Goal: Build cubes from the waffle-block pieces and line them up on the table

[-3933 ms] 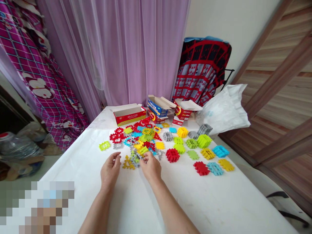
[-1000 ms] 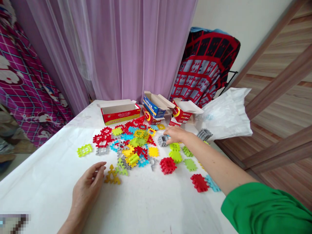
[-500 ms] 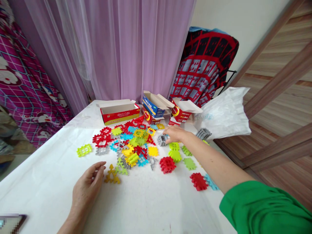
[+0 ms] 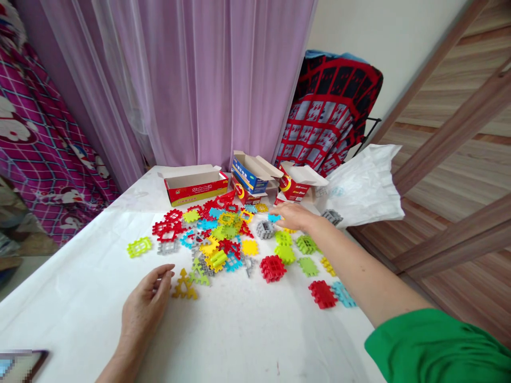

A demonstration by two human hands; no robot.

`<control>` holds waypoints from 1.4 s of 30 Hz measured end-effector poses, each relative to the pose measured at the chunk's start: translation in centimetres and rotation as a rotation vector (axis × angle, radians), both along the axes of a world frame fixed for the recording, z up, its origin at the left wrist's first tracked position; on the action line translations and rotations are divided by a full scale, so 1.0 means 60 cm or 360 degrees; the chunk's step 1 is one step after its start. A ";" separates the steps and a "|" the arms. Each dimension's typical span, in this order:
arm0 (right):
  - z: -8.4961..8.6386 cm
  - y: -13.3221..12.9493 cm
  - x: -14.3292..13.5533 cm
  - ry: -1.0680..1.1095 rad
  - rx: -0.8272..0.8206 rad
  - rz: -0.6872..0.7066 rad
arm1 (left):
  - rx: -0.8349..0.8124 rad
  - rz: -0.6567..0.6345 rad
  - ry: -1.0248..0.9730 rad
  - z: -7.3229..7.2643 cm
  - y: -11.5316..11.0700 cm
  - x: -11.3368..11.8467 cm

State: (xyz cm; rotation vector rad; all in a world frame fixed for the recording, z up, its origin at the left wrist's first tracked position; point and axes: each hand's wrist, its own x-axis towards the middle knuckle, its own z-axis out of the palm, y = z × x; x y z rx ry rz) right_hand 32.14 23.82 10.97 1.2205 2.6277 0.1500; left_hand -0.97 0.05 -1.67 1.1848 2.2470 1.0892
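My left hand (image 4: 146,303) rests on the table, loosely curled, its thumb a little apart from the fingers and nothing held. Just right of its fingertips lie a mustard triangular building piece (image 4: 184,285) and a lime triangular one (image 4: 198,272). My right hand (image 4: 295,215) reaches to the back, finger and thumb around a light blue building piece (image 4: 274,218), mostly hidden by the hand. A grey stacked block (image 4: 265,230) stands just in front of those fingers. Lime pieces (image 4: 285,254) and a red stack (image 4: 273,268) lie nearer me.
A mixed heap of interlocking pieces (image 4: 225,232) fills the table's middle. Behind it stand a long red box (image 4: 195,190), a blue box (image 4: 249,178) and a red box (image 4: 293,186). A white bag (image 4: 359,186) is at the right edge, a phone (image 4: 24,367) bottom left.
My right hand has moved from the grey block slightly back and right, to the light blue piece. The grey block now stands uncovered. My left hand stays put.
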 end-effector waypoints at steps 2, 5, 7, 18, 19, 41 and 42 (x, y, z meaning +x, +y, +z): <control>-0.001 -0.004 0.008 0.0002 -0.0024 -0.0113 | 0.0008 0.0003 0.0009 0.002 0.001 0.001; -0.013 -0.010 0.009 -0.0023 -0.0083 -0.0288 | 0.0000 0.0011 0.0027 0.006 0.002 0.004; -0.024 -0.014 0.006 -0.0021 -0.0090 -0.0334 | -0.0021 0.0018 0.0042 0.010 0.002 0.006; -0.040 -0.020 -0.009 0.0007 -0.0093 -0.0333 | -0.0047 0.0079 0.0022 0.030 0.002 0.017; -0.041 -0.018 -0.009 0.0005 -0.0093 -0.0340 | -0.0052 0.0079 0.0025 0.030 0.002 0.017; -0.047 -0.030 -0.004 0.0043 -0.0116 -0.0413 | -0.0082 0.0021 0.0048 0.021 0.004 0.009; -0.048 -0.031 -0.004 0.0051 -0.0121 -0.0419 | -0.0084 0.0025 0.0045 0.023 0.005 0.010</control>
